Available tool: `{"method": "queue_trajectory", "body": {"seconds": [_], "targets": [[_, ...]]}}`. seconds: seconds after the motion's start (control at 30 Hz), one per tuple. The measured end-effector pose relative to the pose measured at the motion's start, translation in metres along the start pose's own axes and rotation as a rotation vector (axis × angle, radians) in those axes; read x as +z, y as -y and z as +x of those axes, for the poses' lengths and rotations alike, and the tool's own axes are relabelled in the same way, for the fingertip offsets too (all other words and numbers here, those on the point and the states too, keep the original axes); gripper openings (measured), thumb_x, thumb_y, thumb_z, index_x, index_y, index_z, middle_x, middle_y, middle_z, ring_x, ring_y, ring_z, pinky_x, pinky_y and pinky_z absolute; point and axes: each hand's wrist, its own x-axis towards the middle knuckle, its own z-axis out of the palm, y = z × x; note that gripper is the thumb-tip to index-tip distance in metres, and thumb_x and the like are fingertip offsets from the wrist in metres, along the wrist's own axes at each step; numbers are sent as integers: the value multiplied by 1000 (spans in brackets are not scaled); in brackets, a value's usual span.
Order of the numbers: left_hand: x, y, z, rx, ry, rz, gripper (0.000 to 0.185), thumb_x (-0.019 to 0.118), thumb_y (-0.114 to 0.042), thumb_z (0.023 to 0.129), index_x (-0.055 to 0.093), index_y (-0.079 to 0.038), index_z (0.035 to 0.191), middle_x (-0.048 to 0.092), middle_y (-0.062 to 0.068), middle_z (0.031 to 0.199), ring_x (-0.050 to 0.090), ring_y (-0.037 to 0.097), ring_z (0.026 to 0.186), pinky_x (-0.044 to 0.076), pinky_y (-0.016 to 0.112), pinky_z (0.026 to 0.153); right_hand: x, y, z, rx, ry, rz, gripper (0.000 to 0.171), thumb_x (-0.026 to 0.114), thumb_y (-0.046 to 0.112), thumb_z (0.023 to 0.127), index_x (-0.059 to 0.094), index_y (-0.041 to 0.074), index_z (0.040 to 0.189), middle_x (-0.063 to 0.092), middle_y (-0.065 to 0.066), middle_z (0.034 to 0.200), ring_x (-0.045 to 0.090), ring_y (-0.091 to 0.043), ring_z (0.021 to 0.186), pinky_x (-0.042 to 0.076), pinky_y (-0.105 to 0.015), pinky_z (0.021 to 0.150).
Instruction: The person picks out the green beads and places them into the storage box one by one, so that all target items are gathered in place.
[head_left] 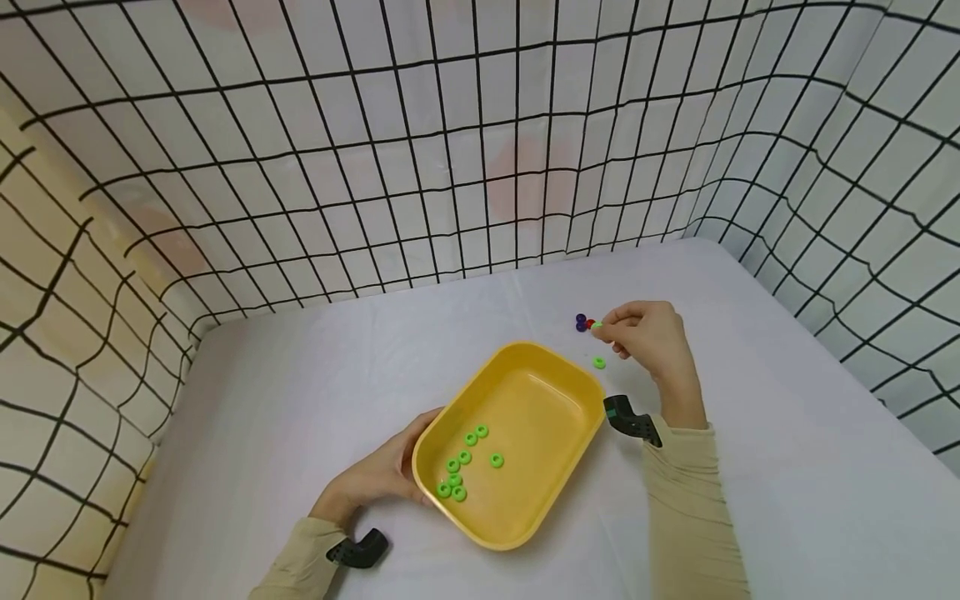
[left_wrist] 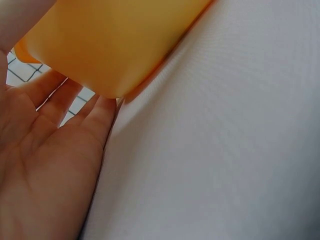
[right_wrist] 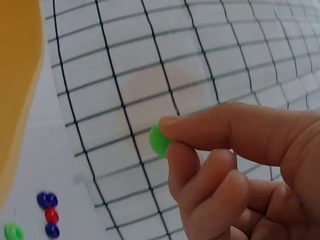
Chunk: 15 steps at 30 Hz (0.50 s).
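We pinch a green bead between the thumb and fingertip of our right hand, lifted just above the white table beside the blue and red beads; another green bead lies just below the hand. Our left hand rests with straight fingers against the near-left wall of the yellow tray, which holds several green beads.
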Motion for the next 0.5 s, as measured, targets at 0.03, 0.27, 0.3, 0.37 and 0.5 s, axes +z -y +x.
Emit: {"method": "queue_trajectory", "body": {"seconds": [0.03, 0.27, 0.3, 0.37, 0.5], "targets": [[0, 0, -1, 0, -1, 0, 101, 83, -16, 66, 21, -17, 145, 28, 8, 147, 28, 29, 131, 23, 27, 107, 5, 5, -2, -25, 9, -9, 24, 71, 23, 79, 64, 2, 89, 64, -11, 76, 56, -17, 57, 46, -27, 57], [-2, -1, -3, -6, -5, -16, 100, 83, -14, 66, 21, -17, 145, 27, 8, 147, 28, 30, 130, 24, 30, 107, 45, 48, -22, -199, 156, -72, 13, 70, 15, 78, 64, 4, 82, 61, -7, 70, 54, -18, 56, 47, -27, 53], [-2, -1, -3, -9, -8, -13, 100, 83, -14, 66, 21, -17, 145, 28, 7, 147, 28, 29, 130, 24, 31, 107, 51, 55, -25, -225, 176, -89, 12, 70, 15, 78, 64, 5, 81, 60, -6, 69, 53, -18, 56, 47, -26, 54], [-2, -2, -2, -13, -8, -5, 100, 83, -14, 66, 21, -19, 145, 27, 6, 147, 28, 28, 130, 23, 32, 107, 59, 68, -33, -282, 204, -129, 11, 71, 15, 77, 63, 7, 78, 58, -3, 68, 51, -16, 58, 45, -26, 55], [-2, -2, -1, -26, -11, 45, 100, 82, -14, 67, 21, -23, 145, 27, 2, 148, 29, 25, 131, 22, 33, 108, 74, 84, -46, -386, 256, -215, 11, 72, 14, 76, 63, 8, 76, 55, 0, 66, 49, -14, 60, 43, -26, 56]]}}
